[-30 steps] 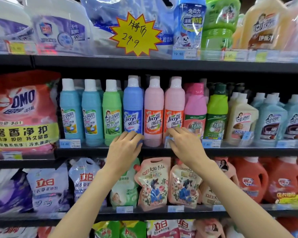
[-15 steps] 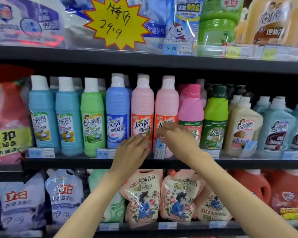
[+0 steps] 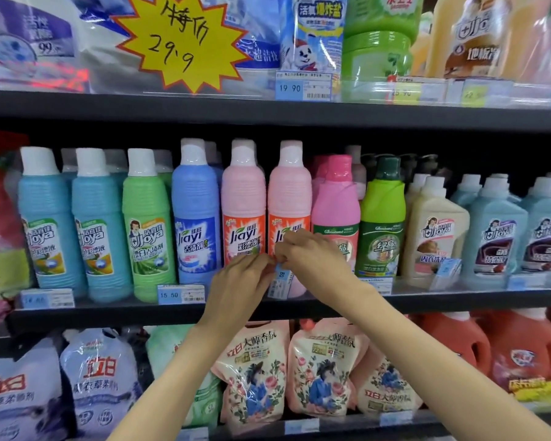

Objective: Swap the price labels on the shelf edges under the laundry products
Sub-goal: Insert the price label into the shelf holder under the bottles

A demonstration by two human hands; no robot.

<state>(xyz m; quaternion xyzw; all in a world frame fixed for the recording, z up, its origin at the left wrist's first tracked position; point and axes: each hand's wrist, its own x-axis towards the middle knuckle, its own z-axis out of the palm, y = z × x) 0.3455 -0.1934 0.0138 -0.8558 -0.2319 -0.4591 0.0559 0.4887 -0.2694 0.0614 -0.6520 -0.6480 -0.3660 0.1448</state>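
Observation:
A small blue-and-white price label (image 3: 280, 281) hangs turned on end in front of the two pink Jiayi bottles (image 3: 289, 198), above the middle shelf edge (image 3: 109, 313). My left hand (image 3: 239, 288) and my right hand (image 3: 312, 256) meet at its top, fingertips pinched on it. Another blue label reading 15.50 (image 3: 181, 294) sits in the shelf strip under the blue Jiayi bottle (image 3: 196, 211). A further label (image 3: 47, 298) lies left under the teal bottles (image 3: 74, 224). My fingers hide the held label's upper part.
A tilted label (image 3: 446, 272) leans by the cream bottle (image 3: 433, 230). On the top shelf a yellow star sign reading 29.9 (image 3: 180, 39) hangs next to a 19.90 label (image 3: 303, 87). Refill pouches (image 3: 252, 374) and red jugs (image 3: 522, 354) fill the lower shelf.
The view has shifted right and closer. The label has come up out of the shelf strip and turned on end. My left hand has moved right to join my right hand on it.

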